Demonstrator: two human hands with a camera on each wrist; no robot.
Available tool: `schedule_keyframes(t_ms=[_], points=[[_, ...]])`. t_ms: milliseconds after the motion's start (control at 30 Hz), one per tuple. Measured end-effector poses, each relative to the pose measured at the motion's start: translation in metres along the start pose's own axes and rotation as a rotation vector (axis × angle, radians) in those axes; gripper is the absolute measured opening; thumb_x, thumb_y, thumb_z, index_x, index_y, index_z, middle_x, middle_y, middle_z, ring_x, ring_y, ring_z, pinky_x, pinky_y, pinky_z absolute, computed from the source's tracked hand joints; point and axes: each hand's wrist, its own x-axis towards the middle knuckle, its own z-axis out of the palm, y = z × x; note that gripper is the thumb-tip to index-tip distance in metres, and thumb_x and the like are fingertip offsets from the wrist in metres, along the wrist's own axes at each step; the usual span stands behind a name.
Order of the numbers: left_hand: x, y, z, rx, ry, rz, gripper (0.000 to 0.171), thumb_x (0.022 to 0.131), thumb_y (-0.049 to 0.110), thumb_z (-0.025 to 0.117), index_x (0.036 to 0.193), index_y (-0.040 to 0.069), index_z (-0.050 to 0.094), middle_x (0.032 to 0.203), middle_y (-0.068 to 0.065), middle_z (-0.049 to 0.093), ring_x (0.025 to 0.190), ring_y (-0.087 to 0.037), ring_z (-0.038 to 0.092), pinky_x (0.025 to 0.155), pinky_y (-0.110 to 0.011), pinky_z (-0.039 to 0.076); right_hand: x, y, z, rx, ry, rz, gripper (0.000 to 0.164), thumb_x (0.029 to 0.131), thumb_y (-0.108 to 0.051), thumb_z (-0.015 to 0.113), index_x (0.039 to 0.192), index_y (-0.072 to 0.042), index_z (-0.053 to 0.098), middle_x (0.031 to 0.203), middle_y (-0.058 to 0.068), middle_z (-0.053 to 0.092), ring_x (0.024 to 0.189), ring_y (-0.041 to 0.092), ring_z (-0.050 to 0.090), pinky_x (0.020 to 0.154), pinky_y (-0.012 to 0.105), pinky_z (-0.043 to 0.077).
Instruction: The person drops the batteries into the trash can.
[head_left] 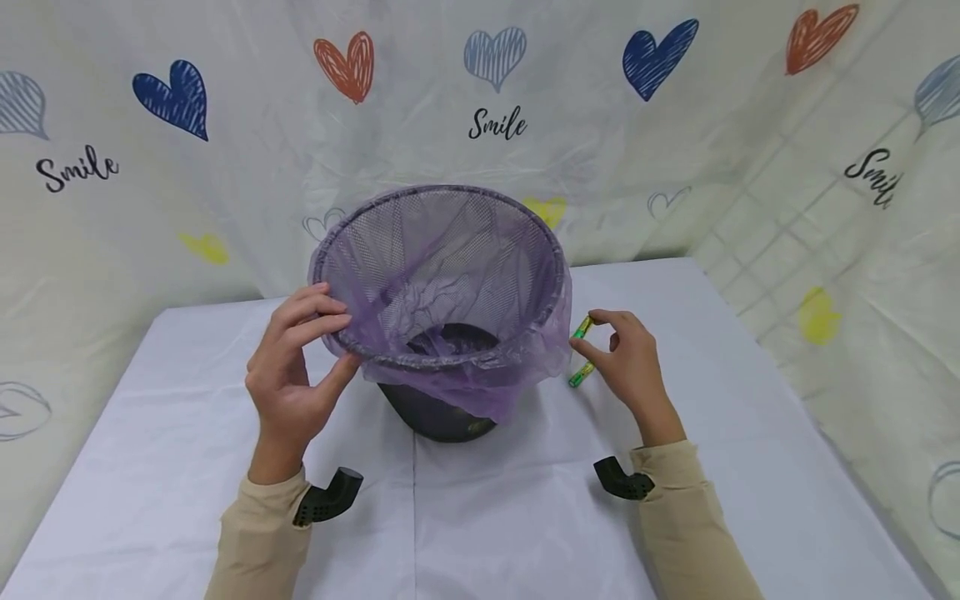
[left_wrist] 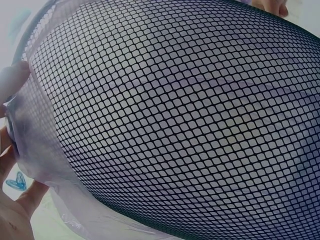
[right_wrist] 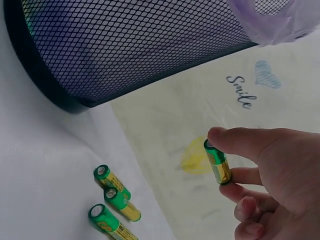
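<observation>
Your left hand (head_left: 287,379) has fingers clamped on the bin (head_left: 435,412) toward the tabletop's (head_left: 510,533) far edge, right hand (head_left: 630,360) fingers pinching a battery (right_wrist: 218,162).

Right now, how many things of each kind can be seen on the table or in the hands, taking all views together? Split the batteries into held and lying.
Held battery: 1
Lying batteries: 3
Mesh basket: 1
Purple bag, lining the basket: 1
Total: 6
</observation>
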Motion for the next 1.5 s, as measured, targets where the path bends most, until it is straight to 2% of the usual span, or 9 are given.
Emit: schedule_keyframes(t_ms=[500, 900, 1167, 1333, 1500], points=[[0.001, 0.003, 0.0, -0.005, -0.014, 0.006, 0.028, 0.075, 0.009, 0.072, 0.086, -0.015, 0.063, 0.093, -0.024, 0.061, 0.107, -0.041, 0.053, 0.102, -0.044, 0.043, -0.001, -0.019, -0.021, 0.087, 0.138, 0.005, 0.045, 0.072, -0.025, 0.076, 0.113, -0.013, 0.063, 0.102, 0.004, 0.061, 0.06, 0.008, 0.037, 0.055, 0.02, 0.029], [0.0, 0.003, 0.0, -0.012, -0.011, 0.008, 0.029, 0.075, 0.009, 0.072, 0.086, -0.015, 0.063, 0.094, -0.025, 0.06, 0.106, -0.042, 0.053, 0.101, -0.044, 0.043, -0.002, -0.034, -0.033, 0.158, 0.267, -0.087, 0.042, 0.071, -0.018, 0.077, 0.11, -0.011, 0.065, 0.096, 0.005, 0.061, 0.06, 0.011, 0.037, 0.054, 0.014, 0.03], [-0.001, 0.002, -0.001, -0.009, -0.015, 0.005, 0.029, 0.075, 0.01, 0.072, 0.086, -0.015, 0.063, 0.094, -0.025, 0.06, 0.107, -0.042, 0.053, 0.102, -0.044, 0.043, -0.005, -0.046, -0.041, 0.186, 0.322, -0.114, 0.041, 0.069, -0.013, 0.078, 0.109, -0.009, 0.066, 0.092, -0.008, 0.055, 0.059, 0.011, 0.037, 0.053, 0.015, 0.028], [-0.002, 0.0, -0.002, 0.001, -0.018, 0.002, 0.03, 0.075, 0.011, 0.073, 0.087, -0.015, 0.063, 0.094, -0.024, 0.061, 0.107, -0.042, 0.053, 0.102, -0.044, 0.042, -0.005, -0.049, -0.042, 0.206, 0.338, -0.123, 0.043, 0.067, -0.006, 0.078, 0.108, -0.006, 0.066, 0.095, -0.006, 0.055, 0.059, 0.016, 0.037, 0.053, 0.012, 0.025], [-0.002, 0.001, -0.003, 0.015, -0.027, -0.008, 0.03, 0.075, 0.012, 0.072, 0.087, -0.015, 0.063, 0.095, -0.024, 0.061, 0.109, -0.04, 0.053, 0.103, -0.043, 0.042, -0.006, -0.054, -0.045, 0.207, 0.339, -0.114, 0.043, 0.068, -0.011, 0.079, 0.109, -0.011, 0.066, 0.094, -0.008, 0.055, 0.06, 0.01, 0.037, 0.052, 0.015, 0.027]])
